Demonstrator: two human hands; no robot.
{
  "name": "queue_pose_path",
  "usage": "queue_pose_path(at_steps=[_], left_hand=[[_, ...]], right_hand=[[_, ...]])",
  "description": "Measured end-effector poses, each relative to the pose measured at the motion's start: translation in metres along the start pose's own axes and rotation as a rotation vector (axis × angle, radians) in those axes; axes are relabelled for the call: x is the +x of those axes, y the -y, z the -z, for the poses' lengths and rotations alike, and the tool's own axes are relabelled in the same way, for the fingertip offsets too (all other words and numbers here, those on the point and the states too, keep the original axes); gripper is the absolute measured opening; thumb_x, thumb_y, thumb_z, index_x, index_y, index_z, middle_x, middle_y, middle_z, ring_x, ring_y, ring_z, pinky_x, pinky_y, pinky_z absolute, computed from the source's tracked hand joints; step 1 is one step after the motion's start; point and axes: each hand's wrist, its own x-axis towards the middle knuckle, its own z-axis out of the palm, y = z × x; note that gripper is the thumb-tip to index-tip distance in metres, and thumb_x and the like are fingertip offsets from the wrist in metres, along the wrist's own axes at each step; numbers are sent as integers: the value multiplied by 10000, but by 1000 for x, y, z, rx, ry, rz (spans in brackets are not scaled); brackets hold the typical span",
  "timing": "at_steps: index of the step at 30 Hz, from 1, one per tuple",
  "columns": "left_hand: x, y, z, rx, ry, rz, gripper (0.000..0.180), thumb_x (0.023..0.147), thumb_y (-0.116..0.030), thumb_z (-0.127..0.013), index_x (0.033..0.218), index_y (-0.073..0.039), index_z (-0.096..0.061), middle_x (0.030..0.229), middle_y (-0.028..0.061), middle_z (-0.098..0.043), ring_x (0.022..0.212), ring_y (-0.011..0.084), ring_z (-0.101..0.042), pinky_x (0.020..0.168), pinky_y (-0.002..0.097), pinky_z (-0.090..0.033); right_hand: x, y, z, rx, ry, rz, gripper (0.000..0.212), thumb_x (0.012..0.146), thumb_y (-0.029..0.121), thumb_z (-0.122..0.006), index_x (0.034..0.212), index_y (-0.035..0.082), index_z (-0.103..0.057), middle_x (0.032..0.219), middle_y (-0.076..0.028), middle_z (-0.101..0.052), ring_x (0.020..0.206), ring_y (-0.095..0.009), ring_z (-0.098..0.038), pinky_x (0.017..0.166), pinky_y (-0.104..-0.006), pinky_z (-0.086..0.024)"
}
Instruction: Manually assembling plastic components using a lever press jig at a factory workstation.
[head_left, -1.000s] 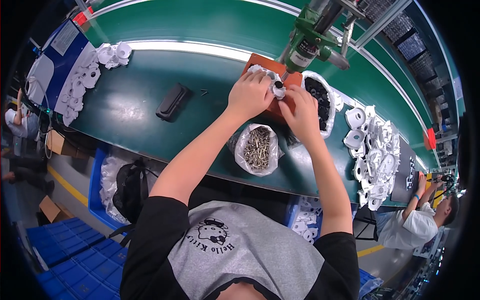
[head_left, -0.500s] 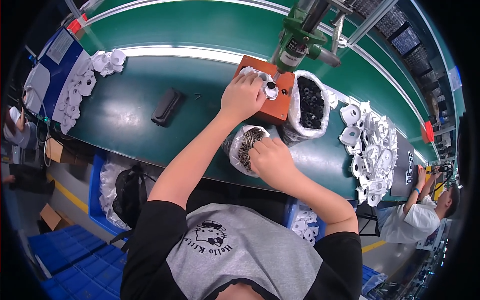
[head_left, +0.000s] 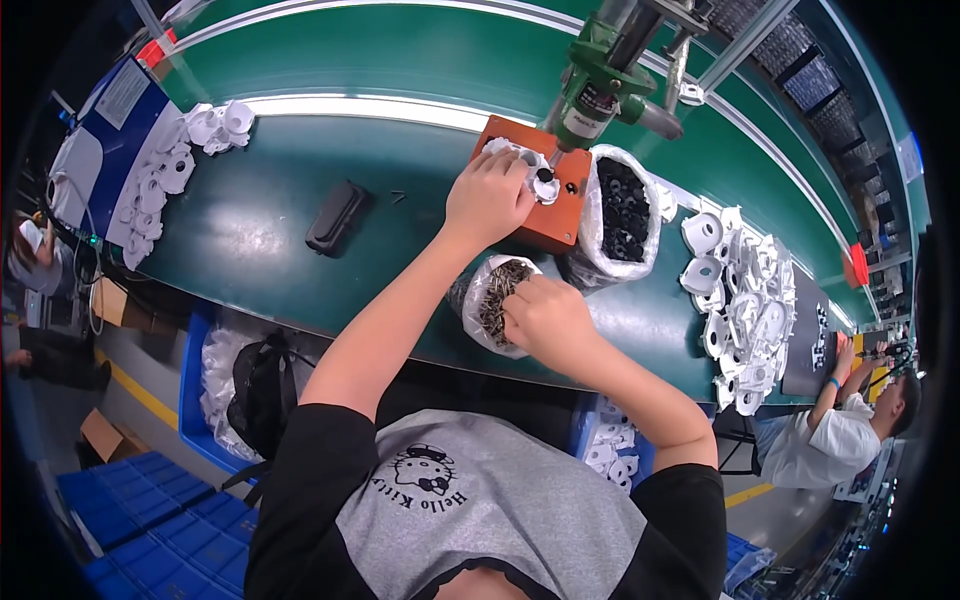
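My left hand (head_left: pixel 487 203) is closed over a white plastic part (head_left: pixel 541 190) and holds it on an orange block (head_left: pixel 545 225). A small round black piece (head_left: pixel 544 174) sits in that part, right by my fingertips. Just above it is the tip of a green power tool (head_left: pixel 590 108) mounted on a stand. My right hand (head_left: pixel 552 320) reaches into a clear plastic bag (head_left: pixel 476 318) of small metal screws (head_left: pixel 497 292). Its fingers are curled down among the screws, and their tips are hidden.
Right of the block stands a bag of black parts (head_left: pixel 622 205). Heaps of white parts (head_left: pixel 745 300) lie farther right, others (head_left: pixel 160 180) at far left. A dark case (head_left: pixel 338 215) and two screws (head_left: pixel 398 196) lie left of my arm. Another person (head_left: pixel 835 435) works at right.
The whole view has shifted very slightly. My left hand stays on the white part, and my right hand stays in the screw bag.
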Motion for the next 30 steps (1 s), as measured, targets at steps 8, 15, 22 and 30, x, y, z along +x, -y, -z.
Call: queue_pose_path(at_steps=[8, 15, 22, 30], left_hand=[[0, 0, 0, -4, -1, -3, 192, 728, -112, -585, 862, 24, -605, 984, 208, -656, 950, 336, -635, 893, 407, -489], [0, 1, 0, 6, 15, 0, 187, 726, -116, -583, 854, 20, -604, 988, 206, -657, 968, 327, -633, 903, 409, -483], [0, 2, 2, -22, 18, 11, 184, 730, -116, -581, 858, 13, -606, 1002, 203, -654, 985, 324, -627, 910, 409, -478], [0, 1, -1, -2, 19, 11, 186, 740, -127, -576, 860, 12, -604, 991, 196, -655, 977, 315, -631, 910, 407, -478]], right_hand=[[8, -9, 20, 375, 68, -195, 98, 646, 124, -627, 670, 36, -592, 676, -97, -571, 643, -253, -605, 573, -355, -498], [17, -34, 38, 853, 264, -471, 91, 715, 55, -632, 757, -16, -595, 705, -58, -631, 664, -101, -609, 631, -249, -491], [27, -79, 39, 1069, 44, -583, 69, 800, 25, -612, 846, -25, -623, 819, -58, -658, 764, -103, -613, 722, -235, -485], [58, -141, 4, 856, -334, -633, 156, 778, 72, -673, 891, -36, -661, 898, -66, -631, 826, -130, -579, 762, -249, -435]])
